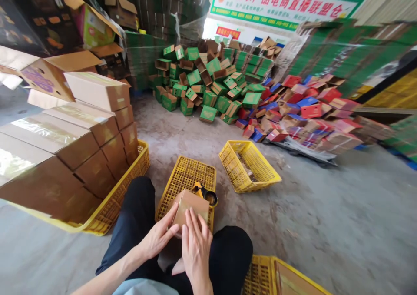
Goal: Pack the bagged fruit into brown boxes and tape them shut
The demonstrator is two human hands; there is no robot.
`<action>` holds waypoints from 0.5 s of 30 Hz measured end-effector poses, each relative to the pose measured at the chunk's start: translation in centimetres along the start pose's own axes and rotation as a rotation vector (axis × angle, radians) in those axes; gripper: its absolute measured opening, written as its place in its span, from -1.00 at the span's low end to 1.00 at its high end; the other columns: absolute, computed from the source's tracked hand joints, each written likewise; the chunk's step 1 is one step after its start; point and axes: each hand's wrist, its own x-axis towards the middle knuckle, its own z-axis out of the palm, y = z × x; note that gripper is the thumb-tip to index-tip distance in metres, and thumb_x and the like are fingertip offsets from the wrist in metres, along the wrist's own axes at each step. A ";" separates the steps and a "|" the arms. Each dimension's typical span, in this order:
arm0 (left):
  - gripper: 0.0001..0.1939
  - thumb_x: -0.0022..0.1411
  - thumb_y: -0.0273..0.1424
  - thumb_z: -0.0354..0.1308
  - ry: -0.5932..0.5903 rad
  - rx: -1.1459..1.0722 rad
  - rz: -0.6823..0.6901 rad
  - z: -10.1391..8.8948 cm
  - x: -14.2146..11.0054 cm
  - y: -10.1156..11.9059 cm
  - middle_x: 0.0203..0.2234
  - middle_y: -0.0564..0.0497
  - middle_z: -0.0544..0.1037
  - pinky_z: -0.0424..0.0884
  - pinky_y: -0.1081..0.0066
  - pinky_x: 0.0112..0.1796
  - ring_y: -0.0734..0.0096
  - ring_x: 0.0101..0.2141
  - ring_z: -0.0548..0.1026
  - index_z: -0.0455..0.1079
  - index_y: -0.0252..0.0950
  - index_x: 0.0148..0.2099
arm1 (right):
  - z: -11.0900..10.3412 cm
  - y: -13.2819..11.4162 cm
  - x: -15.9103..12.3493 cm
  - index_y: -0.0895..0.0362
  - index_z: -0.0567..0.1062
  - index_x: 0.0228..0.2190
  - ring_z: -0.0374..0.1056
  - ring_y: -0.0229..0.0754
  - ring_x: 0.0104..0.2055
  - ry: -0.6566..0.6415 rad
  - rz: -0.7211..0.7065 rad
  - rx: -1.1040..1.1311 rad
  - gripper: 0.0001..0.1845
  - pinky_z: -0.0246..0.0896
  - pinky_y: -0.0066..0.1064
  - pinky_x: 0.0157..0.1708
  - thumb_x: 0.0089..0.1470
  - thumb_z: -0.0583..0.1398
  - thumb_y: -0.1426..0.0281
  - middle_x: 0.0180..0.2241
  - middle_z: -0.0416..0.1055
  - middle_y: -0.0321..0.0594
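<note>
- Clock directions are taken from the small carton (183,203), with twelve straight ahead of the person; it lies between the knees, at the near end of a yellow crate (187,168) with a latticed surface.
- The left hand (159,237) has its thumb and fingers at the carton's left edge, around nine to seven o'clock.
- The right hand (196,240) lies with its fingers extended over the carton's near right part, pointing toward twelve.
- The hands are near each other but not clasped, both open against the carton; whether the thumbs touch, I cannot tell.
- A yellow-and-black tape dispenser (205,193) rests on the latticed crate at one o'clock, just beyond the carton.
- At two o'clock, on the floor (319,212), stands a yellow basket (265,169) with some small contents, too unclear to name.
- At ten o'clock, brown cartons (83,149) are stacked in a large yellow crate (107,210); clear tape shines on several tops.
- At four o'clock, partly out of view, is another yellow crate (259,275) next to the right knee, with a flat brown surface showing at its right.
- Farther off, green boxes (208,112) lie heaped at twelve, and red and blue boxes (311,111) at two.
</note>
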 end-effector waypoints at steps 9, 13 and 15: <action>-0.24 0.46 0.09 -0.04 0.043 -0.032 -0.011 -2.0 3.6 -1.5 0.44 -0.01 0.15 -0.07 0.04 0.42 0.10 0.42 0.10 0.05 -0.17 0.52 | -0.1 0.6 5.1 0.10 0.16 0.40 0.21 0.05 0.39 -0.099 -0.207 0.150 -0.41 0.27 0.00 0.31 0.44 0.04 0.26 0.35 0.26 -0.12; -0.27 0.46 0.07 -0.02 0.024 -0.027 0.004 -3.2 4.6 -2.5 0.43 0.01 0.15 -0.08 0.05 0.42 0.09 0.42 0.11 0.07 -0.13 0.51 | 1.0 0.6 7.4 0.10 0.10 0.42 0.20 0.08 0.39 -0.132 -0.238 0.154 -0.36 0.27 0.05 0.32 0.44 0.05 0.22 0.37 0.22 -0.09; -0.29 0.46 0.04 -0.02 0.015 -0.029 0.034 -3.3 4.8 -2.9 0.45 0.03 0.11 -0.09 0.07 0.43 0.11 0.43 0.09 0.07 -0.11 0.51 | 1.5 0.6 8.2 0.13 0.09 0.42 0.18 0.10 0.40 -0.141 -0.247 0.138 -0.35 0.26 0.06 0.32 0.44 0.04 0.20 0.37 0.20 -0.05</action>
